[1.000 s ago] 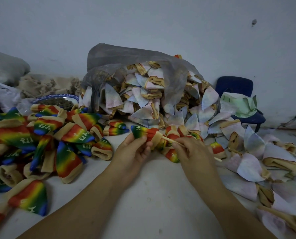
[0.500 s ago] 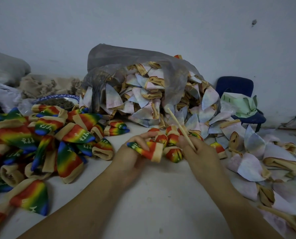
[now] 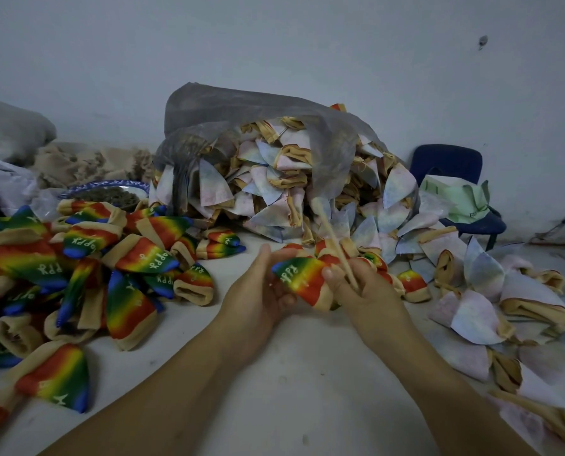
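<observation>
A rainbow sock with a tan cuff is held just above the middle of a white table, between two bare hands. White letters on it read "APPY". The left hand cups its blue tip with curled fingers. The right hand presses its thumb on the red band and clasps a thin wooden stick, which slants up and away.

To the left lies a loose heap of matching rainbow socks, several showing "HAPPY" or parts of it. Behind the hands, a grey plastic bag spills pale, washed-out socks that spread down the right side to the table's near edge. A blue-rimmed dish sits behind the rainbow heap. A dark blue chair stands by the wall at the far right.

Bare tabletop remains only under the forearms, a wedge between the two heaps widening toward the viewer.
</observation>
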`<state>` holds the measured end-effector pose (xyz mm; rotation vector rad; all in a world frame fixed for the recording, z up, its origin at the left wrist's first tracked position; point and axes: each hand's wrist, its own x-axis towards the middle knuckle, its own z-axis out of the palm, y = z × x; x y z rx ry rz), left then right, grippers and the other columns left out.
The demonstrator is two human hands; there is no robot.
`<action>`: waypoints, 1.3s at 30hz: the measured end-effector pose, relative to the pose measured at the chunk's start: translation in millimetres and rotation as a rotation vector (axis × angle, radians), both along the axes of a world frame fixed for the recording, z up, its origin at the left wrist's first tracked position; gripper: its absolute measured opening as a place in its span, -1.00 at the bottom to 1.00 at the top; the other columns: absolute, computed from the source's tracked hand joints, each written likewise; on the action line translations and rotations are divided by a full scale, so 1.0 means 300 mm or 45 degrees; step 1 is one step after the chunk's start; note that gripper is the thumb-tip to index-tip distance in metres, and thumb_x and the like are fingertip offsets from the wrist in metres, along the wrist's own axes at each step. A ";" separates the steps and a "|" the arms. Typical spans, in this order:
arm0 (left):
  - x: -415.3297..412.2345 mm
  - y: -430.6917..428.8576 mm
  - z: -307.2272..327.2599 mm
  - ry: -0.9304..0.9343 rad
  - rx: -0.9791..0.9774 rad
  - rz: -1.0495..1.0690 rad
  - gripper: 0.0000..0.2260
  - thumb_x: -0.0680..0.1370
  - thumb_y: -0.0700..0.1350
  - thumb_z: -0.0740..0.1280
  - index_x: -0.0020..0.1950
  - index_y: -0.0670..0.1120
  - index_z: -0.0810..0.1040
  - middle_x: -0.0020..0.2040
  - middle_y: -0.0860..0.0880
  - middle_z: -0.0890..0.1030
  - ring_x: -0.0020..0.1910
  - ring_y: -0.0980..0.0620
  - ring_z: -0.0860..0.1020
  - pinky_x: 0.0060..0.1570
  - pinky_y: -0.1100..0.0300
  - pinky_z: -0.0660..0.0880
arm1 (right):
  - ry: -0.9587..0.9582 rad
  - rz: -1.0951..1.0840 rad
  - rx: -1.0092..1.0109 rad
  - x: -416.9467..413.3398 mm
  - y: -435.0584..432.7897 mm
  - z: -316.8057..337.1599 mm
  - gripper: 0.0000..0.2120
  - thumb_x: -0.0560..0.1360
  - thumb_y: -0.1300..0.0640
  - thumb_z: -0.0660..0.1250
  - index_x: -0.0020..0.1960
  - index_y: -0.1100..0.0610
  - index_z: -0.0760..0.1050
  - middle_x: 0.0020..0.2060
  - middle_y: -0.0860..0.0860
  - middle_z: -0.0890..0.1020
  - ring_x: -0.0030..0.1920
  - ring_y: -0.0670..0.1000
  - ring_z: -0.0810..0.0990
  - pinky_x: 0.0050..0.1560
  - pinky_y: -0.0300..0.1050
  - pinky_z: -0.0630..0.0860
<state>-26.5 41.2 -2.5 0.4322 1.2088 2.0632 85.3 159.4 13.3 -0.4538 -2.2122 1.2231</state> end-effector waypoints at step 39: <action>0.042 -0.013 -0.007 0.692 -0.416 -0.195 -0.73 0.50 0.12 0.39 0.15 0.08 0.58 -0.20 0.26 0.65 -0.25 0.31 0.58 -0.25 0.46 0.46 | 0.045 -0.096 -0.061 -0.015 0.017 -0.024 -0.78 0.57 -0.08 0.21 -0.19 -0.03 0.47 -0.30 -0.05 0.58 -0.34 -0.32 0.49 -0.36 -0.51 0.37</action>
